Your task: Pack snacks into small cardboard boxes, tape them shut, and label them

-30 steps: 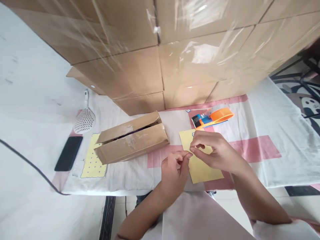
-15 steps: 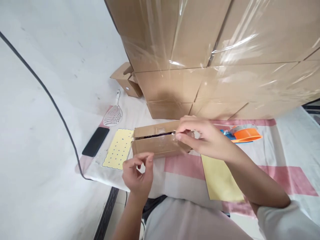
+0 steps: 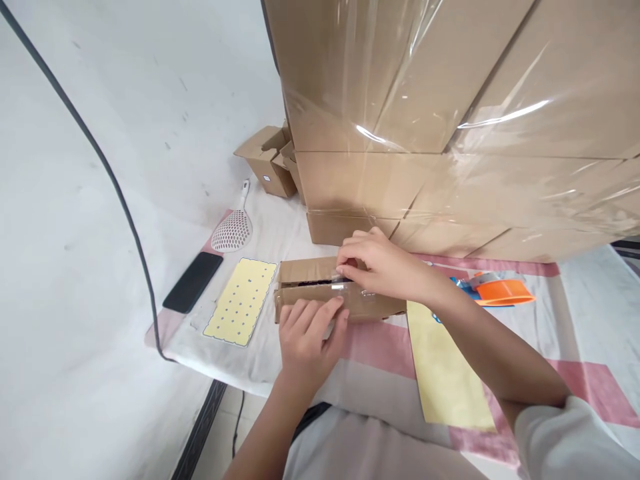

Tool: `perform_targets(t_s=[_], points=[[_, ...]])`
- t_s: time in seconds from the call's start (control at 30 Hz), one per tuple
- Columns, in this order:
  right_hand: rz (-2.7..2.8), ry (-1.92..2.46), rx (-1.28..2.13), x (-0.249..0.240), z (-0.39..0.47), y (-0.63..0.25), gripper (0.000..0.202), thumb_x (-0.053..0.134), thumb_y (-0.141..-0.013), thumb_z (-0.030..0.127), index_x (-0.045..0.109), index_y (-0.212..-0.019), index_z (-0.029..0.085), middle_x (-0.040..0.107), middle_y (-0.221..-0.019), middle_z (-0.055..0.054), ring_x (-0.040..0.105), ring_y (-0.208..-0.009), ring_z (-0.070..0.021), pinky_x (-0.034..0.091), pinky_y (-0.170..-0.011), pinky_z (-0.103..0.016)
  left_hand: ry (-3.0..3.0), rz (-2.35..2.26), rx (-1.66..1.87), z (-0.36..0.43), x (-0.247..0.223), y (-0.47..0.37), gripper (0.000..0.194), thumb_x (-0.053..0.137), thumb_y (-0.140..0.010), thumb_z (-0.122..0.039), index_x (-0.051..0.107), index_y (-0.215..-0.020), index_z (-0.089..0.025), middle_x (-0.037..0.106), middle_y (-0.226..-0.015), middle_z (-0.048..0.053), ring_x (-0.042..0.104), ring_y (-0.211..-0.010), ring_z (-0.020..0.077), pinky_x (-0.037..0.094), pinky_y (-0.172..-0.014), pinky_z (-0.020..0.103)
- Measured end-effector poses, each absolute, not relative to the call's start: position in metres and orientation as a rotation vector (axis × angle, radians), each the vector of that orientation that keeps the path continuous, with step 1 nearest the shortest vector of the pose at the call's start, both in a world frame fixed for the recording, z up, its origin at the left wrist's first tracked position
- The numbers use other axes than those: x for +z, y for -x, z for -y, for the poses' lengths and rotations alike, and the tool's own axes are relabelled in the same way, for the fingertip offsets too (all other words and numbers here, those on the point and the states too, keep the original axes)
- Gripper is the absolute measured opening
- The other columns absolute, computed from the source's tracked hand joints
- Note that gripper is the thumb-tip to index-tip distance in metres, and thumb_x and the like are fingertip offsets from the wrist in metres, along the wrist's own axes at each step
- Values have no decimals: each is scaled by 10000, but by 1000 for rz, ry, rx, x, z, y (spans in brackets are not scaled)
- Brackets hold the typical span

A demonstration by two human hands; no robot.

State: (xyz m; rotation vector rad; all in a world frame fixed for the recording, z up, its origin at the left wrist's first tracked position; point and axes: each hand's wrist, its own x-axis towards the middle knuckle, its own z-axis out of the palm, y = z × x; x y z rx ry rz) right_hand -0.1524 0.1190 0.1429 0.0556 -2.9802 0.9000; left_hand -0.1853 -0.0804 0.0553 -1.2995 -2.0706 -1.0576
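A long, low cardboard box (image 3: 370, 305) lies in front of me, with a dark gap along its top between two flaps. A strip of clear tape (image 3: 339, 287) crosses that gap near the middle. My right hand (image 3: 377, 265) reaches over the box from the right, with thumb and forefinger closed on the tape at its far side. Against the near side of the box is my left hand (image 3: 313, 337). Its fingers are bent and lie along the front edge, forefinger by the near end of the tape, thumb a little apart. Whether it touches the tape is hard to see.
Big cardboard boxes (image 3: 360, 180) under clear film rise close behind. On the left are a phone (image 3: 193, 283), a yellow dotted card (image 3: 241, 301), a white skimmer (image 3: 233, 230) and a small open box (image 3: 273, 163). Rightward are an orange-and-blue tape dispenser (image 3: 505, 292) and yellow paper (image 3: 453, 373).
My left hand has moved up and right onto the box's near edge, its pinch loosened. The right hand has shifted slightly left along the gap to the tape. The view has turned a little.
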Motion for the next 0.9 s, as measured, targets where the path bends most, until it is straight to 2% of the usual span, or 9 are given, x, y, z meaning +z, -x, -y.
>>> perform_targets(t_s=[0.13,0.23,0.3,0.37,0.4,0.5,0.67,0.8,0.9], points=[[3049,-53,752,134,-122,155,279,574,-983,216,613,-708,192,675,-754,-8,542,-863,-195,304,-843,-367,1256,2119,-854,78,51,184,216,718,-908,-251,743,-1123,-257,713,-903,48,582,-781,202,371,-729,349],[3105,56,632,130,-122,161,289,635,-933,247,573,-656,197,684,-766,-13,542,-828,-199,308,-788,-357,1297,2144,-759,79,49,181,214,707,-912,-286,735,-1121,-251,753,-1214,88,638,-1068,295,380,-901,421],[3140,159,583,129,-121,166,280,680,-894,277,567,-649,202,696,-779,-25,560,-802,-204,317,-747,-350,1380,2174,-728,80,47,181,257,680,-934,-311,702,-1180,-240,737,-1324,80,640,-1203,317,335,-1011,457],[3147,312,508,130,-121,173,245,752,-852,362,600,-744,203,714,-834,-54,597,-809,-230,320,-699,-346,1449,2203,-739,81,46,182,315,659,-954,-324,662,-1257,-241,738,-1331,70,669,-1210,298,297,-1079,463],[3134,413,454,131,-121,176,295,799,-818,425,616,-827,194,723,-879,-77,616,-828,-252,317,-676,-344,1463,2214,-751,82,45,182,337,655,-958,-321,647,-1286,-246,738,-1331,69,684,-1198,291,289,-1098,461],[3053,643,369,131,-122,181,583,885,-725,543,601,-1050,151,732,-1009,-131,648,-893,-301,317,-637,-340,1467,2228,-758,81,43,182,387,658,-952,-300,625,-1333,-249,718,-1361,75,691,-1210,299,303,-1098,455],[2905,641,514,120,-125,177,324,799,-855,430,589,-926,194,731,-1001,-77,641,-893,-248,345,-663,-320,1447,2209,-733,79,44,176,403,666,-935,-267,622,-1332,-211,695,-1399,84,680,-1249,308,357,-1024,427],[2647,624,668,109,-135,146,180,694,-918,317,566,-856,208,688,-879,-26,598,-770,-181,367,-671,-302,1408,2260,-763,80,49,170,290,627,-975,-233,636,-1264,-204,718,-1369,62,651,-1312,290,318,-1119,439],[2505,656,781,99,-147,91,215,632,-935,350,557,-783,219,614,-726,5,539,-654,-153,380,-640,-298,1436,2327,-769,83,56,172,283,635,-974,-216,630,-1257,-205,717,-1371,69,605,-1374,305,252,-1186,473]])
